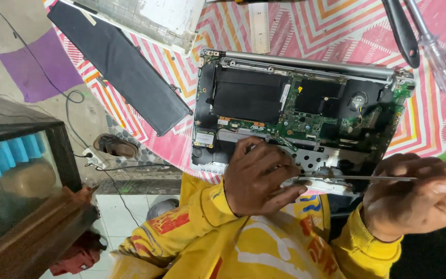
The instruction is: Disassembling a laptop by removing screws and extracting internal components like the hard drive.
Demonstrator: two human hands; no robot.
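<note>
On the pink zigzag tablecloth (305,36), one opened laptop (295,111), bottom cover off, one green circuit board (305,124), two black patches over it, one small round fan (358,100) near the right hinge, silver hinge bar along the far edge. Beside it to the left, one long black battery pack (117,64), lying diagonally, just apart from the laptop's corner. Above that, one whitish bottom cover (145,18), partly out of frame. Farther right, two tools: one black handle (402,31) and one clear-handled screwdriver (437,54), side by side near the table edge. Also one pale ruler (258,26) at the top. Two hands at the laptop's near edge, both in yellow sleeves (207,227). Left hand (259,178) curled knuckles-up over the near edge, fingers bent down and pressed on a small whitish part (316,183) there. Right hand (419,199) clenched around one thin metal screwdriver shaft (367,178), thumb laid along it, shaft pointing level toward the left hand, tip meeting the whitish part. Below the table, tiled floor, one black cable (73,124) and one wooden-framed glass case (21,175).
</note>
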